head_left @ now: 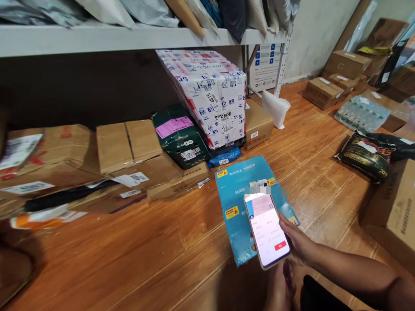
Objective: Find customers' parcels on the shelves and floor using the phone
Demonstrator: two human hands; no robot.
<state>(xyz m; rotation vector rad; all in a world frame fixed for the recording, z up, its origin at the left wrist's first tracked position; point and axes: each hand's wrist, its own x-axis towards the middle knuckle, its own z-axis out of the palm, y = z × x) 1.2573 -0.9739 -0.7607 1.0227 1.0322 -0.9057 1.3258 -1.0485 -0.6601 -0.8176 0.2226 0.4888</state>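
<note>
My right hand (296,239) is wrapped round a smartphone (267,233), thumb along its right edge and fingertips showing at its left edge. The lit screen faces up, with a red button near its lower corner. Just below the phone, my left hand (283,280) shows only in part; the phone hides much of it, and what its fingers hold, if anything, is unclear. Behind the phone is a flat blue parcel (231,233) with yellow-and-red logos and a white label. Whether a hand touches this parcel cannot be seen.
A white printed box (217,99) stands under a white shelf (142,41) carrying bagged parcels. Left of it are a dark green parcel (177,138) and brown cartons (128,140). A black bag (363,155), bottle pack (361,113) and large carton (395,216) are on the right.
</note>
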